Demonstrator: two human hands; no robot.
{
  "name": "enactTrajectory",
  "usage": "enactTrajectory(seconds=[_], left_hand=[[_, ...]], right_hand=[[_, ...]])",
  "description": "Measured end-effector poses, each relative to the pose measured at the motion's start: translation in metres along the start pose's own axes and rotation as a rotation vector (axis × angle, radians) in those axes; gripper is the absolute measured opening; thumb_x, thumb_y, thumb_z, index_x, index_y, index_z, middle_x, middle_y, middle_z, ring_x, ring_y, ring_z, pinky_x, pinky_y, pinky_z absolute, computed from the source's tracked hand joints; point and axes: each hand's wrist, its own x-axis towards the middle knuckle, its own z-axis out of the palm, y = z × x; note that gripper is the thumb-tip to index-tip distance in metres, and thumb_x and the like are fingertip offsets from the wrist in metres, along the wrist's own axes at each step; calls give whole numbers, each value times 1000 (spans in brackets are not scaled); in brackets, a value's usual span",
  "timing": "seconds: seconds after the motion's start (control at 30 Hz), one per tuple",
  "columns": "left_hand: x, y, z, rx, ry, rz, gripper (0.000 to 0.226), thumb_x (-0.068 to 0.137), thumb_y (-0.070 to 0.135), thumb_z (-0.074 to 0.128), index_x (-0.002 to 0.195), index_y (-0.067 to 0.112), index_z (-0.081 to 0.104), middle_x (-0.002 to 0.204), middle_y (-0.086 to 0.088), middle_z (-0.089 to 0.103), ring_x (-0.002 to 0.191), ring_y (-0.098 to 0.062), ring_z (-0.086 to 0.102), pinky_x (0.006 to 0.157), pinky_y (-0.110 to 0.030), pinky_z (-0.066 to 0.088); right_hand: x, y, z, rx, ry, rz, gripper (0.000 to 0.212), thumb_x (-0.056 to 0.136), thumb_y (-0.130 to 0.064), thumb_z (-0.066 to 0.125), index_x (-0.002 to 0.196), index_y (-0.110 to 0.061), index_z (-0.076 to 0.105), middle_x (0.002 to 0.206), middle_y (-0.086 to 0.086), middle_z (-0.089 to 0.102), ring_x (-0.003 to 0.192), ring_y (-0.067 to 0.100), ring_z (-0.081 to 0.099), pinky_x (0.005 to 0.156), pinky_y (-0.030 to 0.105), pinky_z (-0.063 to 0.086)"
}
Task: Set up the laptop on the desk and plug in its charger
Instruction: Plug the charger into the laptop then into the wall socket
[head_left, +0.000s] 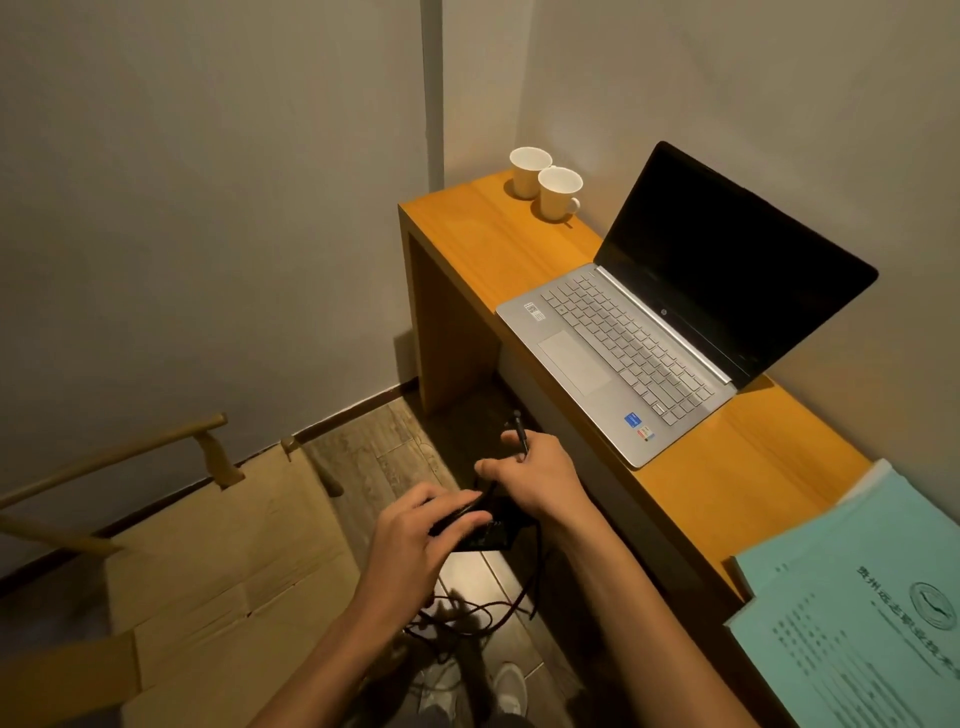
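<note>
The laptop (649, 332) is already sitting open on the desk (493, 239), so that part of the job looks done. Its screen is black. The charger is not plugged in yet, so that part is left.

The person is holding the charger low down, in front of the desk and over the floor. The left hand (415, 540) is curling its fingers around the black brick (485, 535). The right hand (535, 473) is pinching the thin plug (521, 431) between its fingers. The cord (467, 613) is hanging down in a messy loop under both hands. I cannot see the wall end of the cord, or any socket.

The plug is pointing up and away, toward the far wall, with its long side running near to far. The laptop is lying at a slant on the desk. Its long side is running from far left to near right. Its screen is leaning back toward the right wall, and its keys are facing the person.

My guess is that the plug is going into a hole on the laptop's side next, but I cannot see that hole.

Two cups (545, 182) are standing at the far end of the desk. Green papers (852, 608) are lying at the near end.
</note>
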Motion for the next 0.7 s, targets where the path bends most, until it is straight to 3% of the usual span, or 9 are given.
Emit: enactTrajectory(seconds=[0.1,0.17,0.23,0.33,0.43,0.53,0.7], left_hand=[[-1,3,4,-118,20,-142,45,70,57,74,104,28,77,97,16,70,94,4,64,76,-8,48],[0,4,6,-232,60,-289,38,67,46,80,101,29,77,96,14,73,92,5,66,74,-9,50],[2,4,7,-403,69,-424,33,70,37,81,99,24,77,92,5,75,88,-4,71,66,-18,57],[3,4,7,-593,59,-514,42,69,55,79,96,22,78,93,-5,76,87,-22,75,61,-37,62],[3,8,10,-700,20,-567,66,57,71,77,97,18,76,93,-10,75,86,-24,75,58,-38,61],[6,14,17,-782,-57,-620,60,73,62,71,102,9,71,98,-14,72,86,-24,75,58,-34,60],[10,12,24,-935,-128,-721,58,79,56,58,111,7,63,103,-15,74,92,-28,74,64,-31,59]], right_hand=[[-3,4,6,281,52,-14,34,86,-22,80,116,-20,65,94,-2,75,89,8,69,69,23,50],[-12,3,5,484,42,-9,18,87,-16,79,103,-17,71,89,-7,73,73,1,71,56,15,51],[-21,0,0,669,-4,-1,18,89,-7,75,107,-7,74,88,-3,73,58,-2,70,45,12,49],[-26,-3,-4,768,-61,-53,16,93,-3,68,106,-7,74,85,6,75,38,1,55,38,12,41],[-22,-2,-1,822,-91,-78,19,98,-9,63,113,-14,74,86,9,73,40,2,37,37,14,34],[-19,0,1,842,-83,-87,21,101,-11,60,118,-14,72,72,2,66,40,3,32,36,14,30],[-23,5,-2,850,-97,-127,25,100,-15,61,123,-15,71,66,0,57,44,5,31,37,15,27]])
